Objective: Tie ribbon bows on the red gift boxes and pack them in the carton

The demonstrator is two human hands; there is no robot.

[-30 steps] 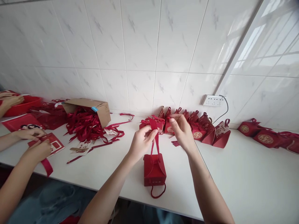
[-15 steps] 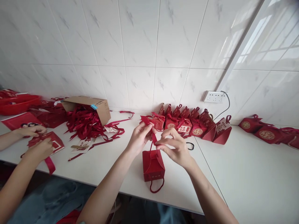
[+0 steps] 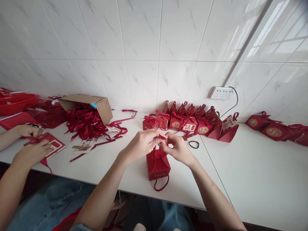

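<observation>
Over the closed red box (image 3: 157,167), we pinch its ribbon (image 3: 161,137) with left hand (image 3: 141,146) and right hand (image 3: 179,149); the bow seems unfinished.

Both hands now sit lower, the left hand (image 3: 141,145) and right hand (image 3: 176,148) meeting just above the red box (image 3: 157,166), its ribbon (image 3: 161,137) no longer stretched upward but bunched between their fingertips.

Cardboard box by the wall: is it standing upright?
No, the cardboard box lies tipped on its side, red ribbons spilling out.
</observation>
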